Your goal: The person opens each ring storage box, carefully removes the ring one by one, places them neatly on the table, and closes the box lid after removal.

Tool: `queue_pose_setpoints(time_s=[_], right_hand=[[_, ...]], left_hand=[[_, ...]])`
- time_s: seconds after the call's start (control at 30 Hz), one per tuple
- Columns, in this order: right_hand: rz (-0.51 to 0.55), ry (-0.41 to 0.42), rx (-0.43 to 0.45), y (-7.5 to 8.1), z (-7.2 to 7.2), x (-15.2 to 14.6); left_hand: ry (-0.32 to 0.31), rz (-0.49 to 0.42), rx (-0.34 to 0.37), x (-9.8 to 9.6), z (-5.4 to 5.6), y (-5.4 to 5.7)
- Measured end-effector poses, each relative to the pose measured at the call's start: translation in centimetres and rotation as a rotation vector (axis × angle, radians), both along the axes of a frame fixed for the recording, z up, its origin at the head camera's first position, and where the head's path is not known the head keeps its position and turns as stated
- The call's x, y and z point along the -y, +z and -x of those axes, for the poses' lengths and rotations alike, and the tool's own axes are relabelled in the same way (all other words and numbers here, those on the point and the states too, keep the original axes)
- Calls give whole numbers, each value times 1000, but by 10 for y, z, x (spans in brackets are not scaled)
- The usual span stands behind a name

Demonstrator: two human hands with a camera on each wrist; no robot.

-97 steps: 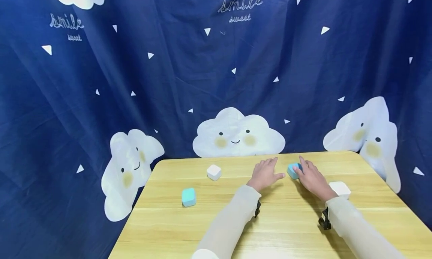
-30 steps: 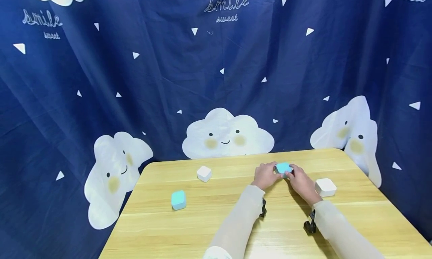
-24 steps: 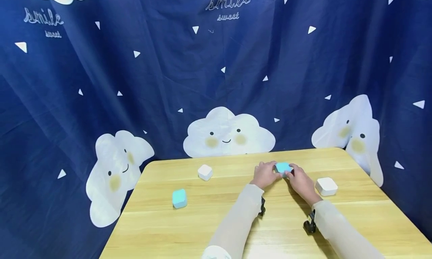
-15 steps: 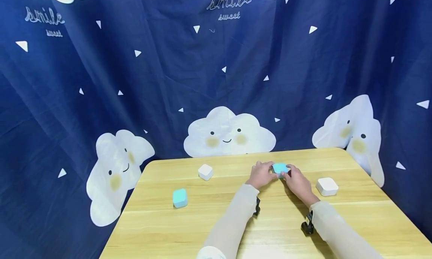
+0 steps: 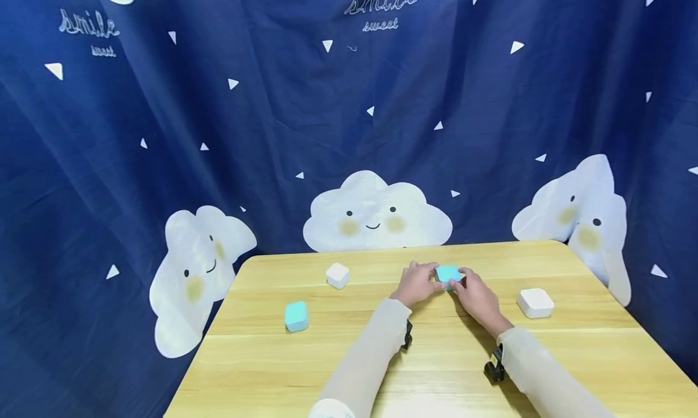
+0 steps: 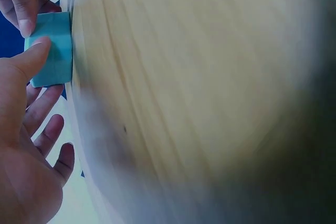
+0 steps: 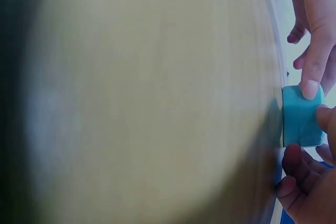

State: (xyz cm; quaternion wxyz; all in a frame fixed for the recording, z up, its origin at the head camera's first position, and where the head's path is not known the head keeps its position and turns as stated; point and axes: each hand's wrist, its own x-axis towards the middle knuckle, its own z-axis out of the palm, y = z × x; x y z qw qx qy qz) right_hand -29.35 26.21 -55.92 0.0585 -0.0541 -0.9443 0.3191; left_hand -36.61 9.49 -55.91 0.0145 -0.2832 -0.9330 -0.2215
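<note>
Both hands meet at a turquoise rounded block near the table's far edge. From its left side the left hand grips it, thumb on the near face and fingers at the side. My right hand pinches the opposite side, its thumb also on the near face. In the left wrist view the block has its base right at the tabletop, with both thumbs on one face. The right wrist view shows the same block between the two hands; the far face is hidden.
A second turquoise block lies on the left of the wooden table. Behind it sits a small white block, and a larger white block is right of the right hand. A dark blue curtain hangs behind the table.
Earlier only the right hand was on the block, the left hand apart from it with fingers extended. The left hand then took hold too, and block and hands have shifted left along the table.
</note>
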Motion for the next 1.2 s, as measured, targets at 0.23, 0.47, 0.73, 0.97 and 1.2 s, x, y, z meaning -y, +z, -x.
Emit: queue_pose_setpoints(time_s=[0.23,0.47,0.73,0.97,1.2], right_hand=[[-3,19,-6,-1,0,10],[10,31,-5,1,0,19],[-8,46,-12,1,-2,32],[5,61,-19,2,-3,42],[13,66,-10,1,-3,51]], left_hand=[[6,-7,14,12,-2,0],[-4,-16,5,24,-2,-1],[-8,-10,16,38,-3,-3],[-1,-14,53,50,-5,-1],[7,-10,76,59,-6,1]])
